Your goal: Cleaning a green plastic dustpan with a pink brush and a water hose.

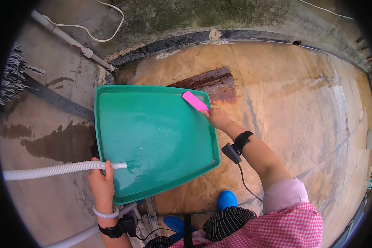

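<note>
My left hand (101, 177) grips a white corrugated hose (59, 168) at the left rim of a green plastic tray (155, 124). Water runs from the hose's smooth end into the tray, rippling the shallow water near its lower left. At the upper right rim, my right hand (218, 117) is closed around the handle of a pink brush (194, 101). Its flat back faces up, so any bristles are hidden. The brush head lies over the tray's upper right corner.
A mop (14, 74) with a dark handle stands at the left. A grey pipe (68, 38) and a white cord (90, 34) lie along the upper left. A rusty metal piece (204, 80) rests behind the tray. My blue boots (227, 200) stand on wet, stained floor.
</note>
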### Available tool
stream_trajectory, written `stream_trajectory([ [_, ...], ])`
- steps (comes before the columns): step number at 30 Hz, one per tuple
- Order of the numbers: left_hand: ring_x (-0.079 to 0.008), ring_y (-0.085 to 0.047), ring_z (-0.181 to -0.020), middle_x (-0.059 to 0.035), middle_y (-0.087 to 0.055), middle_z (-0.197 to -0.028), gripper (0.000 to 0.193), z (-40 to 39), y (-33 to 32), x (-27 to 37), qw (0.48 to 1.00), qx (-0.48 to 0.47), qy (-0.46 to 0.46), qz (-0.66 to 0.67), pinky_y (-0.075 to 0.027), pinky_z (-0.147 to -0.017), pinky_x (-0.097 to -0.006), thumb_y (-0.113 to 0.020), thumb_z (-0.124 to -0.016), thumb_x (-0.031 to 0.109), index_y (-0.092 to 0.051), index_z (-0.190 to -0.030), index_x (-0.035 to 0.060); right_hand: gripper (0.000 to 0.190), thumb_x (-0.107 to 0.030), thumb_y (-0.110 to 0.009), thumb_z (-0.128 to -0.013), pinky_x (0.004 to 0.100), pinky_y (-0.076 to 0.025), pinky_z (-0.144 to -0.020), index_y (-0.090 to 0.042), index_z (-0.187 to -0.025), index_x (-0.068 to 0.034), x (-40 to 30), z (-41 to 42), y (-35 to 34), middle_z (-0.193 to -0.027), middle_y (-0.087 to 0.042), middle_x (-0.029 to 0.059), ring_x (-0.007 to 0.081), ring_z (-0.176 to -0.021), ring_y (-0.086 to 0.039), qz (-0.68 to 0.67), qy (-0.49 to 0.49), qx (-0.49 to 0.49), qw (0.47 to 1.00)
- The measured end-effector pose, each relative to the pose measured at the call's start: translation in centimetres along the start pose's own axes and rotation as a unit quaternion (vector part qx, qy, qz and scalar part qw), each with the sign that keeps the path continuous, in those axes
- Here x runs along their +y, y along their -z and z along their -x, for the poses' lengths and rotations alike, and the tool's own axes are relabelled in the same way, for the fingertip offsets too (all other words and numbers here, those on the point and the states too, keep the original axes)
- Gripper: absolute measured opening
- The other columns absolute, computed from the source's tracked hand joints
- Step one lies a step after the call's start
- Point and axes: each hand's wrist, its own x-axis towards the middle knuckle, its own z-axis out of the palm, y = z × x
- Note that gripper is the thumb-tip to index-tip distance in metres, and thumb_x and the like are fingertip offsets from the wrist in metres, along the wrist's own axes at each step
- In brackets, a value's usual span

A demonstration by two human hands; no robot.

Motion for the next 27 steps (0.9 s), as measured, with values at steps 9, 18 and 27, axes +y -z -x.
stream_trajectory([
  [9, -0.0200, -0.044, -0.047, -0.0115, -0.046, -0.054, 0.021, 1.0, -0.2, -1.8, 0.998, 0.006, 0.062, -0.027, -0.035, -0.046, -0.0327, -0.057, -0.084, 0.013, -0.042, -0.075, 0.0001, 0.053, -0.049, -0.033, -0.090, 0.0416, -0.049, -0.074, -0.061, -0.096, -0.004, -1.0, 1.2, 2.3, -0.090, -0.063, 0.0171, 0.0321, -0.085, -0.062, 0.091, -0.028, -0.030, 0.995],
  [18, -0.0172, -0.043, -0.048, -0.0091, -0.045, -0.055, 0.019, 1.2, -0.8, -1.1, 0.998, 0.001, 0.061, -0.018, -0.035, -0.046, -0.0319, -0.058, -0.082, 0.012, -0.045, -0.074, 0.0017, 0.052, -0.048, -0.037, -0.089, 0.0428, -0.046, -0.079, -0.052, -0.111, -0.004, -3.4, -5.6, 2.7, -0.100, -0.061, 0.0177, 0.0331, -0.094, -0.058, 0.102, 0.094, -0.005, 0.990],
  [27, -0.0143, -0.040, -0.049, -0.0080, -0.043, -0.054, 0.020, 1.3, -1.1, -2.4, 0.999, 0.008, 0.051, -0.013, -0.034, -0.047, -0.0308, -0.057, -0.084, 0.012, -0.044, -0.074, 0.0003, 0.051, -0.049, -0.036, -0.089, 0.0415, -0.047, -0.078, -0.056, -0.105, -0.006, 3.3, -3.8, 3.0, -0.098, -0.063, 0.0146, 0.0313, -0.092, -0.060, 0.166, 0.002, -0.007, 0.986],
])
